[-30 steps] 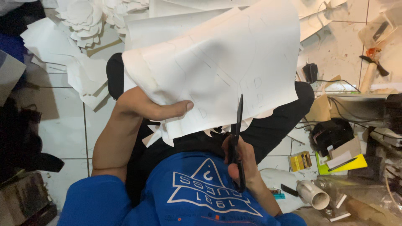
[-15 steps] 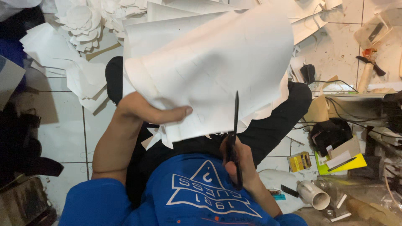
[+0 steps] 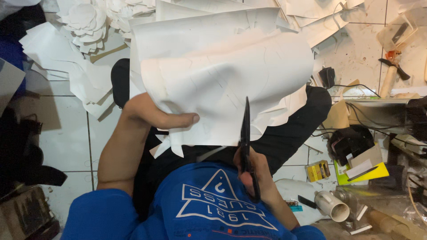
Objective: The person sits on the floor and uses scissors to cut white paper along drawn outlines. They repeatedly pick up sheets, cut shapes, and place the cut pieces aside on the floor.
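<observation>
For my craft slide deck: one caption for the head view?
Left hand grips a large white paper sheet while right hand runs black scissors into its lower edge.

White tiled floor point(image 3: 66, 146) under scattered clutter

- Matt white paper sheet point(image 3: 222, 75), lightly creased, pencil-lined.
- Dark scissors point(image 3: 246, 138), metal blades with a dull sheen.
- Blue cloth shirt point(image 3: 209, 213), soft knit, printed.
- Pale floor tiles point(image 3: 66, 133), glossy, stained.
- White plastic pipe point(image 3: 332, 206), smooth.
</observation>
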